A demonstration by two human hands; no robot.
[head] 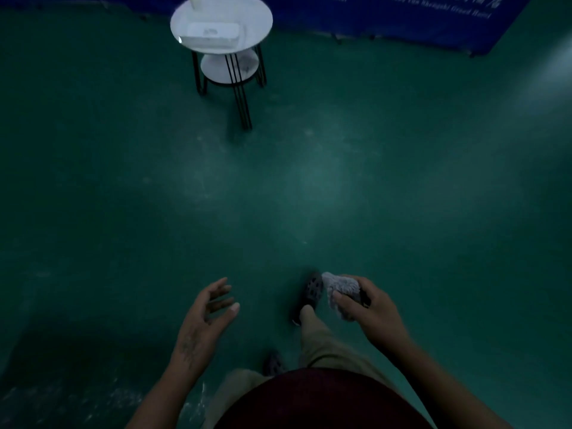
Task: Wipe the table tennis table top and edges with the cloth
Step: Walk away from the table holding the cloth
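My right hand (368, 308) grips a bunched pale grey cloth (340, 289) in front of my body, at the lower right of the head view. My left hand (207, 314) hangs at the lower middle with its fingers spread and relaxed, holding nothing. No table tennis table shows in this view; I look down at a green floor (278, 187). My legs in tan trousers and my dark perforated shoe (311, 294) appear between the hands.
A small round white side table (253, 23) with black wire legs and a lower shelf stands at the top centre, a white box (210, 34) on it. A blue banner barrier (433, 23) with white lettering runs along the top right.
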